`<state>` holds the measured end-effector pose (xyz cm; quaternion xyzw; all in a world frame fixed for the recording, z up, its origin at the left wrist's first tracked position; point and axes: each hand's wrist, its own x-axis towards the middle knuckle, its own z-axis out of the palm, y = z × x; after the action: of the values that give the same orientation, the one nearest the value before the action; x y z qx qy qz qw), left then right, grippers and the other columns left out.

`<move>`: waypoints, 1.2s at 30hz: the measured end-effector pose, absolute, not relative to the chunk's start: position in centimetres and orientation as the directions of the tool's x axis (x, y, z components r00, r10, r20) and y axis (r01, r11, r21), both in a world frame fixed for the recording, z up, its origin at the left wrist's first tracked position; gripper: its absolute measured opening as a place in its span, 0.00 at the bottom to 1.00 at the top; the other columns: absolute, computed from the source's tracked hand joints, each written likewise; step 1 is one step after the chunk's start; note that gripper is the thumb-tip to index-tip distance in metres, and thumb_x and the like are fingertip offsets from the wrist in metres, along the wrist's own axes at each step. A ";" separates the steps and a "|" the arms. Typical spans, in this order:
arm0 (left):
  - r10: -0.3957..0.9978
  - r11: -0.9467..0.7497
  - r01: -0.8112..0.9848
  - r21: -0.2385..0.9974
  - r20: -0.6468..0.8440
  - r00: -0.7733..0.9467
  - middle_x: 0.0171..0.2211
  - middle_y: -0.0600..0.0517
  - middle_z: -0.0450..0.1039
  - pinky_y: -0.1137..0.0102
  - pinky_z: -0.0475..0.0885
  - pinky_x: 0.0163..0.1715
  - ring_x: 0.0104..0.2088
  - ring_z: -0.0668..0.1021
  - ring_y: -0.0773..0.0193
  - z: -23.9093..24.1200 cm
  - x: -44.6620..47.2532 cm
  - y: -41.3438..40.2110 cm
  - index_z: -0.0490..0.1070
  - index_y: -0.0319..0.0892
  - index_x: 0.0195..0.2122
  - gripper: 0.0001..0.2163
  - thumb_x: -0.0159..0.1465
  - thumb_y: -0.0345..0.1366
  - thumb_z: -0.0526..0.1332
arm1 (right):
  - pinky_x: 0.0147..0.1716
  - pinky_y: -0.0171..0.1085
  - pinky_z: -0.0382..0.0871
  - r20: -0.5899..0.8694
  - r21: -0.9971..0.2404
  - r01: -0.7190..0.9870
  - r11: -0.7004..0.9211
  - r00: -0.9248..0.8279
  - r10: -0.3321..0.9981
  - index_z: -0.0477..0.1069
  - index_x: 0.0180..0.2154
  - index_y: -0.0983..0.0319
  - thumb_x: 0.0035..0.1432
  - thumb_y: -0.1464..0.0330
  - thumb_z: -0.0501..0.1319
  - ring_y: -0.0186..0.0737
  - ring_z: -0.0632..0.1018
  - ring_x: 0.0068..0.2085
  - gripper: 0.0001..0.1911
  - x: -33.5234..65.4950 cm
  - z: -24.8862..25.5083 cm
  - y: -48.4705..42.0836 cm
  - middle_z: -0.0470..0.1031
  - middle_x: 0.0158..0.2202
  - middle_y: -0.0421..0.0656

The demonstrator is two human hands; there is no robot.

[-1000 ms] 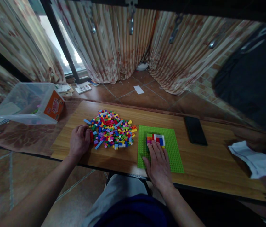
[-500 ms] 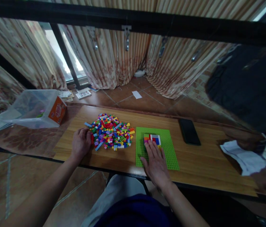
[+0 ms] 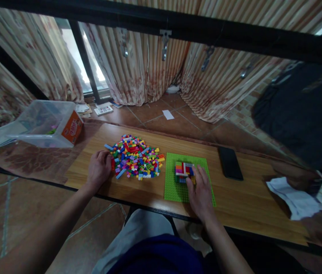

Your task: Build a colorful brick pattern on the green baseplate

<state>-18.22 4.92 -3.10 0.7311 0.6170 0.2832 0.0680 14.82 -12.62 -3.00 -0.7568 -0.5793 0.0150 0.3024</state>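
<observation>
My left hand (image 3: 99, 167) rests on the table at the left side of a pile of small coloured toy bricks (image 3: 138, 158). Its fingers are curled, with a red brick (image 3: 112, 164) at their tips. On a green studded baseplate (image 3: 175, 194) stands a low block of multicoloured bricks (image 3: 182, 169), with red, white, blue and orange on top. My right hand (image 3: 201, 190) is at its right end, thumb in front and fingers along the far right side, closed around that end. The hand covers part of the block, including some yellow bricks.
A black phone (image 3: 230, 163) lies right of the baseplate. Crumpled white paper (image 3: 292, 198) is farther right on the wooden table (image 3: 252, 205). A clear plastic bin (image 3: 43, 125) with an orange label stands at the left. A dark rail (image 3: 138, 17) crosses above, before striped curtains.
My right hand has slid from the top of the brick block to its right end, uncovering more of the top. My left hand has stayed beside the pile. The view has shifted slightly.
</observation>
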 end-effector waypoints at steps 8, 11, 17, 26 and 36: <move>0.925 -0.200 0.804 0.560 0.379 -0.034 0.42 0.43 0.74 0.62 0.71 0.47 0.45 0.75 0.55 -2.7 -19.3 4.7 0.71 0.39 0.41 0.15 0.65 0.40 0.49 | 0.61 0.53 0.54 0.271 -0.600 0.771 -0.215 0.448 0.852 0.64 0.58 0.68 0.65 0.54 0.46 0.49 0.61 0.63 0.30 16.3 -3.3 -10.1 0.62 0.61 0.58; 0.861 -0.255 0.763 0.594 0.499 -0.101 0.43 0.44 0.73 0.63 0.71 0.47 0.45 0.75 0.57 -1.1 -18.3 2.6 0.72 0.39 0.42 0.14 0.66 0.40 0.51 | 0.61 0.52 0.55 0.256 -0.610 0.760 -0.223 0.456 0.852 0.64 0.57 0.68 0.65 0.54 0.46 0.49 0.62 0.62 0.30 16.9 -3.7 -10.2 0.63 0.61 0.58; 0.942 -0.299 0.456 0.838 0.182 0.284 0.39 0.51 0.76 0.70 0.73 0.39 0.38 0.78 0.63 2.0 -7.6 -4.1 0.70 0.47 0.47 0.12 0.66 0.42 0.53 | 0.58 0.54 0.56 0.251 -0.564 0.781 -0.268 0.471 0.846 0.65 0.57 0.65 0.65 0.54 0.47 0.50 0.63 0.61 0.28 17.2 -4.1 -10.4 0.65 0.59 0.56; 0.952 -0.067 0.655 0.752 -0.149 0.269 0.35 0.44 0.78 0.67 0.70 0.38 0.38 0.80 0.58 -0.6 2.2 -4.1 0.68 0.36 0.51 0.17 0.67 0.41 0.52 | 0.57 0.55 0.55 0.275 -0.506 0.804 -0.313 0.494 0.825 0.64 0.58 0.65 0.65 0.54 0.47 0.52 0.62 0.61 0.28 16.2 -4.6 -10.1 0.65 0.58 0.57; 0.934 -0.144 0.749 0.646 -0.163 0.320 0.39 0.43 0.79 0.68 0.70 0.40 0.40 0.80 0.58 -0.4 3.0 -4.0 0.73 0.40 0.45 0.13 0.66 0.40 0.54 | 0.57 0.55 0.55 0.277 -0.467 0.810 -0.355 0.515 0.811 0.63 0.58 0.67 0.65 0.53 0.46 0.54 0.62 0.61 0.30 15.6 -4.6 -10.0 0.65 0.59 0.57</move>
<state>3.05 -3.98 -0.45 0.7432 0.5661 0.1404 0.3279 15.59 -9.99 -4.60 -0.8230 -0.4924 0.0009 0.2832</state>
